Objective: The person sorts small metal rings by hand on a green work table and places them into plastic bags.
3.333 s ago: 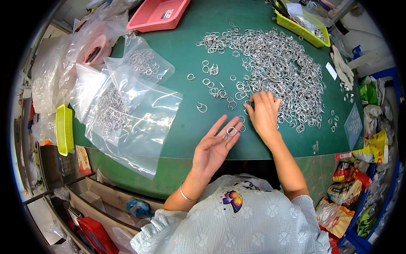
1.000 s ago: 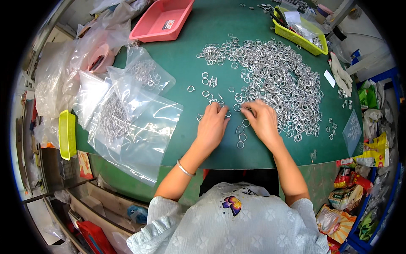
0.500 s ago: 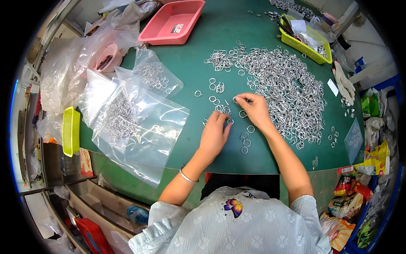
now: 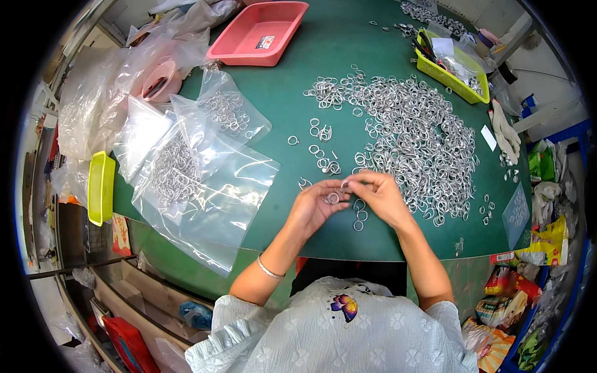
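Observation:
My left hand (image 4: pixel 313 206) is turned palm up near the table's front edge, its fingers curled around a few silver metal rings (image 4: pixel 333 198). Close against its fingertips, my right hand (image 4: pixel 380 198) pinches another metal ring (image 4: pixel 345 184) between thumb and forefinger. Just beyond both hands lie small groups of loose rings (image 4: pixel 323 163), and a short row of rings (image 4: pixel 359 215) rests below the right hand. A large heap of metal rings (image 4: pixel 423 137) spreads over the green table (image 4: pixel 273 87) to the right.
Clear plastic bags (image 4: pixel 217 199) with rings inside cover the left side. A pink tray (image 4: pixel 258 59) stands at the back, a yellow-green basket (image 4: pixel 451 74) at the back right. A narrow yellow-green basket (image 4: pixel 101 189) sits at the left edge. A white glove (image 4: pixel 505 133) lies far right.
My right hand has moved down and toward the left hand, carrying a ring. My left hand has turned from palm down over the table to palm up, with rings in its fingers.

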